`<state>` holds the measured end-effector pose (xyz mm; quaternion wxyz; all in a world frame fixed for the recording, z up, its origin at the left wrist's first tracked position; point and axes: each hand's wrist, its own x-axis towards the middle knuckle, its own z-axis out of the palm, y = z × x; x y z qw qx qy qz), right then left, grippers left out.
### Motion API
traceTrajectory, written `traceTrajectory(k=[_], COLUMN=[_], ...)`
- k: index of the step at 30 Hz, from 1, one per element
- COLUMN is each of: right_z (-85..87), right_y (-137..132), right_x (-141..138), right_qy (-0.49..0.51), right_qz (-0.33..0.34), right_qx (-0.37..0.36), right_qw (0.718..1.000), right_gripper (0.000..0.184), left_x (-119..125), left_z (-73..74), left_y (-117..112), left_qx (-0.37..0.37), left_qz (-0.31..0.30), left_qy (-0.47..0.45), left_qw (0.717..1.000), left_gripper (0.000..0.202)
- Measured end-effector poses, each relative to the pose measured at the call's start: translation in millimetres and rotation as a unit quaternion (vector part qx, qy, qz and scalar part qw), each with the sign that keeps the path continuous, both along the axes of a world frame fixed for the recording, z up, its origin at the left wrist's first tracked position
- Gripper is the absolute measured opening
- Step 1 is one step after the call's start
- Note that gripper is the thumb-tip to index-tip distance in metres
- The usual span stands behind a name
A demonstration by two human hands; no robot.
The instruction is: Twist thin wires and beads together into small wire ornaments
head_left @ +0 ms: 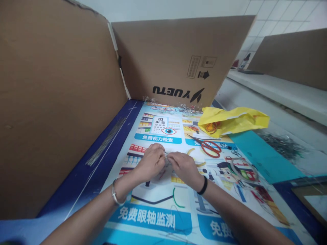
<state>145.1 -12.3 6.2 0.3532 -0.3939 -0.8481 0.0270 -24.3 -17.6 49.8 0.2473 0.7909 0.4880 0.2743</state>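
Observation:
My left hand (153,160) and my right hand (186,169) meet over the middle of a printed poster sheet (160,149). Between their pinched fingertips is a small tangle of thin silvery wire (167,160), mostly covered by the fingers. Both hands are closed on it, and its exact shape is too small to make out. Scissors with red handles (211,149) lie beyond my right hand, blades part open. A coil of pale clear tubing or cord (244,169) rests farther right on the sheet. A green curved strip (176,199) lies nearer me.
Cardboard panels stand at the left (58,102) and back (178,51). A bundle of straight thin wires (106,141) lies left. Beyond the scissors sits an open yellow bag (237,120) with something orange inside. Loose wire (281,146) is heaped at right; silvery scraps (189,109) lie at the back.

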Motion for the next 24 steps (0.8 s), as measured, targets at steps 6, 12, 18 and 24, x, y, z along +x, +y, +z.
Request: traceTrajectory(k=[6,12,18,24], right_z=[6.3,7.9,10.0,7.9], right_y=[1,0,-2,0], right_x=[-2,-3,-5,-7], right_qy=[0.15,0.174,0.139,0.231], right_qz=[0.052,0.062,0.023,-0.019], right_qx=[-0.015,-0.049,-0.057,-0.214], right_qw=[0.987,0.982,0.988,0.949], right_gripper=[0.015,0.013,0.013,0.008], left_x=[-2,0,2,2], left_z=[-3.4,-7.6,-10.9,-16.7], left_y=[1,1,1,0], left_qx=[-0.194,-0.21,-0.139,-0.197], left_qz=[-0.01,0.015,0.008,-0.014], left_qy=[-0.22,-0.247,-0.21,-0.278], left_qw=[0.956,0.946,0.968,0.94], left_gripper=[0.02,0.023,0.023,0.018])
